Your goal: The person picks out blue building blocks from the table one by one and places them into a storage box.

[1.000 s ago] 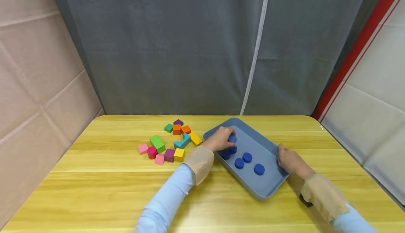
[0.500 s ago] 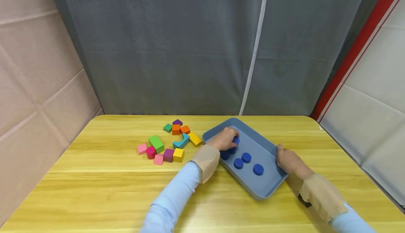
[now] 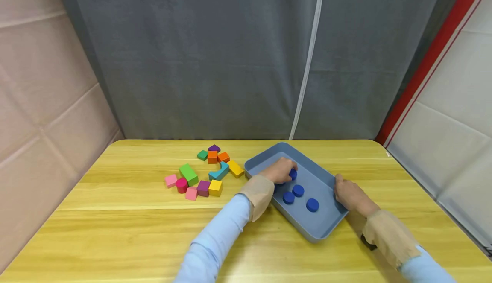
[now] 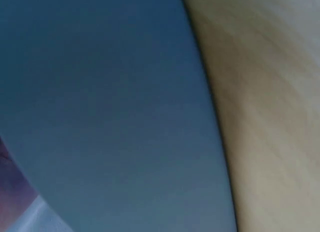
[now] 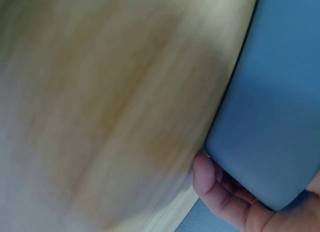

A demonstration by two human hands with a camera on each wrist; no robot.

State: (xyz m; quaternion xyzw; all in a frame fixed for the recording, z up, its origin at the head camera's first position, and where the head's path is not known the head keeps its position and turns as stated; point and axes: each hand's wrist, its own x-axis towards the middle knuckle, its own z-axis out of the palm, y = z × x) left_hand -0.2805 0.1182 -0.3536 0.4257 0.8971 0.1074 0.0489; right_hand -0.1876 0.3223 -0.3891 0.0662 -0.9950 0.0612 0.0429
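Observation:
A grey-blue tray (image 3: pixel 319 222) lies at an angle on the table, with several round blue discs in it. Inside its left part, my left hand (image 3: pixel 277 170) pinches one blue disc (image 3: pixel 293 174) between fingers and thumb. Discs beneath that hand are mostly hidden. Nearer the tray's front are three bare discs, one of them a lone blue disc (image 3: pixel 312 205). My right hand (image 3: pixel 352 194) grips the tray's right edge; in the right wrist view its fingers (image 5: pixel 220 194) curl around the tray corner. The left wrist view is mostly filled by the tray's outer wall (image 4: pixel 120 112).
Left of the tray lie several loose coloured blocks, among them a green block (image 3: pixel 188 175), a light-blue curved block (image 3: pixel 219 171) and a yellow block (image 3: pixel 215 188). A grey curtain (image 3: pixel 200 61) hangs behind the wooden table (image 3: pixel 134 227).
My left hand has moved to the right within the tray, carrying the pinched disc, and now covers more of the discs below it. The right hand keeps its grip on the tray edge.

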